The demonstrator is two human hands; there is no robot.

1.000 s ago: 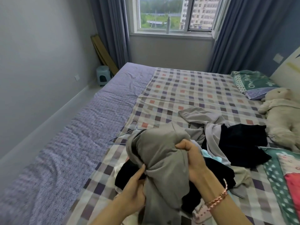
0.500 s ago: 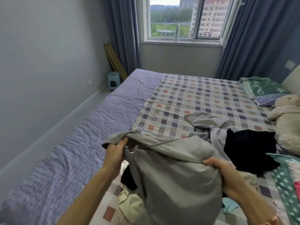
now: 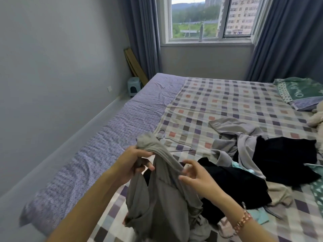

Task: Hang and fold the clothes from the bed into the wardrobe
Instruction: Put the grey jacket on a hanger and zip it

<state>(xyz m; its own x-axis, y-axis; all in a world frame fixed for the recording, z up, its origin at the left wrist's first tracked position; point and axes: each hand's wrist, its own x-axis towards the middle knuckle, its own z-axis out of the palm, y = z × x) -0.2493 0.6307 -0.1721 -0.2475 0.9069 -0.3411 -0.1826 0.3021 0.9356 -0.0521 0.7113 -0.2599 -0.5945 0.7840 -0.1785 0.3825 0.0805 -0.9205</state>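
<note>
Cut off at the right edge, a green pillow (image 3: 300, 91) and a pale stuffed toy (image 3: 315, 117); hidden behind the grey garment (image 3: 160, 198) and the forearms, the near part of the clothes pile (image 3: 236, 186); hard to pick out against the checks, a thin wire hanger (image 3: 181, 149) lying flat just beyond the hands. Wide bed (image 3: 244, 88) reaching toward the window (image 3: 195, 18), covered by a checked blanket (image 3: 201, 109) on the right and a purple patterned sheet (image 3: 104, 154) on the left; dark blue curtains (image 3: 288, 41) at both sides of the glass; plain grey wall (image 3: 52, 67) on the left; small pale stool (image 3: 133, 86) in the far corner. Grey garment held up over the near part of the bed, in front of the pile; soft, creased, hanging in loose folds, its top twisted into a rope between the hands. Left hand (image 3: 132, 163) clenched round the bunched upper end; right hand (image 3: 197, 175) pinching the lower end of the twist between thumb and fingers; beaded bracelet (image 3: 243, 220) on the right wrist.
</note>
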